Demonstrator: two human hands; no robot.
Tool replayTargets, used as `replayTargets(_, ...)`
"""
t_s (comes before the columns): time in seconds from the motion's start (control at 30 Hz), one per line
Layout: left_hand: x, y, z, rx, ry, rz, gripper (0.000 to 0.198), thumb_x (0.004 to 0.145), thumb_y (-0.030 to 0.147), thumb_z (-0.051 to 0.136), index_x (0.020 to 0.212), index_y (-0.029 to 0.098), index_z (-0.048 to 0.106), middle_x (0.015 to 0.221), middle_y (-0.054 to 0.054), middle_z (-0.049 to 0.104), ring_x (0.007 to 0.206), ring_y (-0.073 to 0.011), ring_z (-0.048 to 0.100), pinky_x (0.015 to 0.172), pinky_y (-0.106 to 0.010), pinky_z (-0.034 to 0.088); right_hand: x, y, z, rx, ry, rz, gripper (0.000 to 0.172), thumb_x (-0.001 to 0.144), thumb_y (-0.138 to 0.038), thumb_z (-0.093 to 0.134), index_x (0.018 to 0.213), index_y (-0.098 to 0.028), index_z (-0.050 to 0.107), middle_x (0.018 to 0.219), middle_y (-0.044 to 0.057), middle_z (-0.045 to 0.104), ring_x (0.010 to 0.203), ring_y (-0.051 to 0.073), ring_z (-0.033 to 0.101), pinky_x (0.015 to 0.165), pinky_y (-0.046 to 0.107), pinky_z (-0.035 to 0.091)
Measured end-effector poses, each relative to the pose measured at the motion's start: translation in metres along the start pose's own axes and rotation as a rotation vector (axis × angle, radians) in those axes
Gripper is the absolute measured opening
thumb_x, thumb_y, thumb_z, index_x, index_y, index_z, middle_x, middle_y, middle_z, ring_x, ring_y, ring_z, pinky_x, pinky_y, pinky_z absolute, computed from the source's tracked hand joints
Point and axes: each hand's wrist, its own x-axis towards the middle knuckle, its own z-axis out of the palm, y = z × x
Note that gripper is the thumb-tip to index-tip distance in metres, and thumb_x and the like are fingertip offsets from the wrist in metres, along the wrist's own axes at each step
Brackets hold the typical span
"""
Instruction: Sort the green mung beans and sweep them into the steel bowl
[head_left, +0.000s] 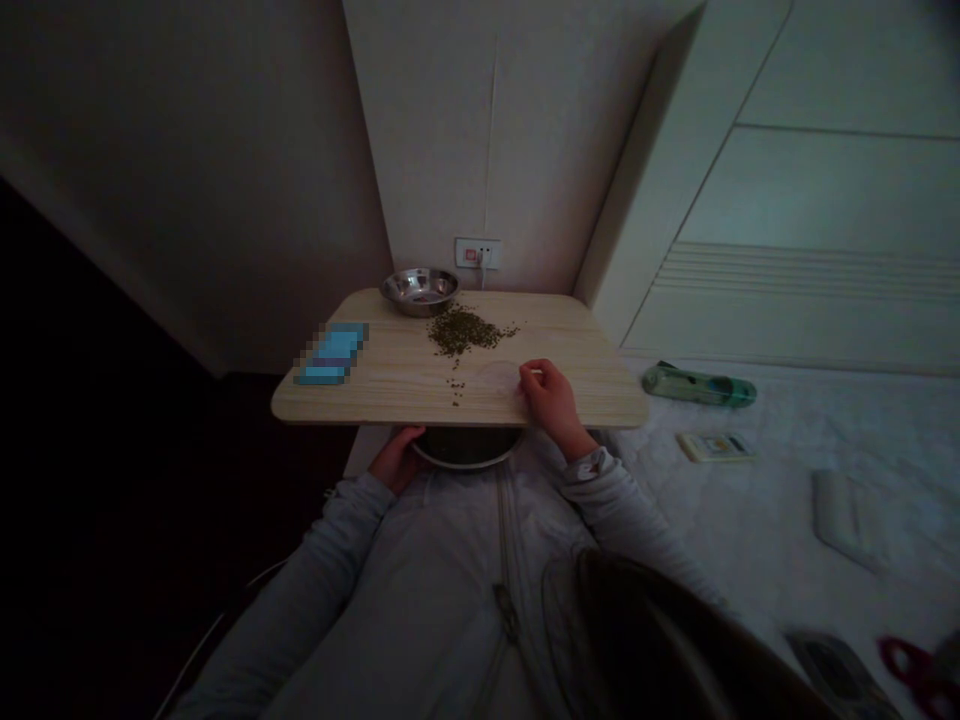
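Note:
A heap of small dark green grains, which look like mung beans (463,328), lies spread on the wooden tabletop (382,385), with a few loose ones trailing towards the near edge. Over the table's right half, my right hand (549,398) has its fingers pinched at the edge of a clear, roundish, thin plastic piece (498,377). This piece is faint against the wood. Below the near edge, my left hand (397,458) grips the left side of a dark bowl with a pale rim (469,463). The tabletop hides the bowl's far part.
A steel bowl (420,290) stands at the back left, beside a blurred-out phone-like item (332,354). A wall socket (478,253) holds a plug behind. On the white bedding lie a green packet (699,386), a yellowish box (716,447) and red-handled scissors (906,660).

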Motion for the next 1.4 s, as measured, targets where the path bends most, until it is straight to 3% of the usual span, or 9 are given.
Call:
replayTargets(0.73,0.0038,-0.0015,-0.0018,-0.012,0.003,0.031,0.017,0.062,0.014,0.05,0.077,0.016,0.058,0.076,-0.001,0.065,0.082,-0.0186,0.057,0.07,-0.034,0.047,0.0023,0.0054,-0.0015,-0.006,-0.038,-0.038,0.028,0.07,-0.038,0.04,0.087,-0.018,0.049,0.052,-0.003,0.051,0.043,0.007,0.04,0.043,0.02,0.03)
replayTargets(1.4,0.0019,-0.0008,-0.0012,-0.036,0.001,0.02,0.017,0.064,0.014,0.049,0.078,0.016,0.058,0.078,-0.003,0.066,0.085,-0.0193,0.057,0.072,-0.033,0.047,0.0012,0.0051,-0.0002,0.028,-0.035,-0.042,0.024,0.068,-0.034,0.04,0.082,-0.018,0.052,0.053,-0.003,0.051,0.043,0.008,0.04,0.043,0.02,0.03)
